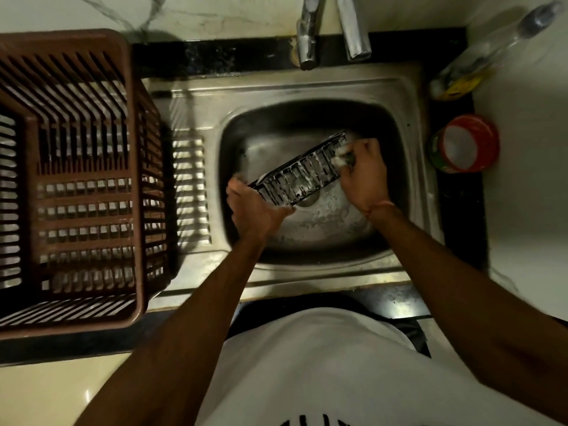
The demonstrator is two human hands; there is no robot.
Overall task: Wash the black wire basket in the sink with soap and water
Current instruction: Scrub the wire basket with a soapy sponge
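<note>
Two hands at work over sink (408, 96). Black wire basket (302, 175) held tilted inside basin, foam-coated. Left hand (255, 207) grips near end, fingers curled. Right hand (364, 173) pinches sudsy scrubber (341, 156) at far end. Step, by my judgement: soaping. Next: rinse under tap (309, 35).

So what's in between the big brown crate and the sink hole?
In the head view, just the sink's ribbed steel drainboard lies between the brown crate and the basin.

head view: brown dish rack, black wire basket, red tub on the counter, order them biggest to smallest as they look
1. brown dish rack, clearly largest, though it sits nearer the camera
2. black wire basket, gripped by both hands
3. red tub, smallest
</note>
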